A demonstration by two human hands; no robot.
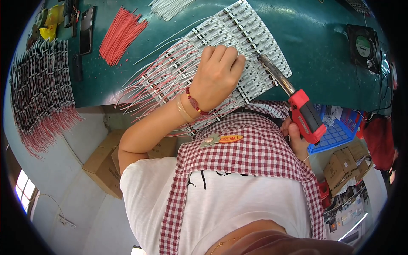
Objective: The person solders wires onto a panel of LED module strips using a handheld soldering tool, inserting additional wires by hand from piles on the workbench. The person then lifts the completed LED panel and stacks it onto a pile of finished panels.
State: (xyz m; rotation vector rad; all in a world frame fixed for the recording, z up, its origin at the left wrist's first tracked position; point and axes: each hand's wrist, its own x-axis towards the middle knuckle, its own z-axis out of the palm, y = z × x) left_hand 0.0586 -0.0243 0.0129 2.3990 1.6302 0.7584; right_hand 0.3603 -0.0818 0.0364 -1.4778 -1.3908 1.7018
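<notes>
A white panel of small circuit boards (270, 47) lies aslant on the table's near edge, with red and white wires (146, 87) fanning out from its left part. Over the middle of it is my left hand (219, 72), its fingers curled closed near the boards; what they pinch is hidden beneath them. My right hand (296, 138) is closed at the handle of a red and black soldering iron (305, 114), partly hidden by it. The iron's metal tip reaches up-left to the boards, just right of my left fingers.
Bundles of red wires (121, 36) and white wires (171, 6) lie farther back. At left, a wired panel (40, 80) hangs over the edge near a phone (87, 29). A black fan (364, 47) stands right, above a blue basket (340, 132). Cardboard boxes (102, 168) sit below.
</notes>
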